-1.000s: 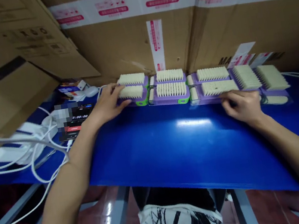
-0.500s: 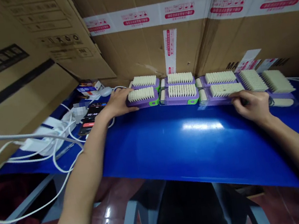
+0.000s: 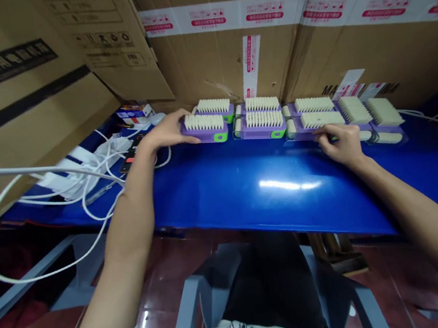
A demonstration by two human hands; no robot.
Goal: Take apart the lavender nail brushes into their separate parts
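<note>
Where the left fingers bend: a person's left hand (image 3: 168, 130) grips the outer end of a purple-bodied bristle brush (image 3: 204, 128), thumb along the front edge, fingers behind, a hold that likely steadies it without crushing the bristles.

Right fingers: curled inward, with the right hand (image 3: 342, 143) at the near edge of a second brush (image 3: 322, 120); from where I stand, I cannot tell whether they pinch it or merely press.

Brushes: bristles up, backs flat on the blue tabletop (image 3: 214, 187), a stable way to rest them; the held one fronts a rear left brush (image 3: 214, 106), and a middle pair (image 3: 264, 119) sits between the hands.

Far right: two turned brushes (image 3: 354, 109) stand beside the second brush, near cream rollers (image 3: 389, 137).

Wrists: low and wide apart, perhaps to square the row from both ends.

Forearms: both slant inward from the near side, the left beside white cables (image 3: 91, 170) and a phone (image 3: 129, 160), the right across bare blue surface.

Backdrop: upright cardboard (image 3: 207, 66) just behind the row.
</note>
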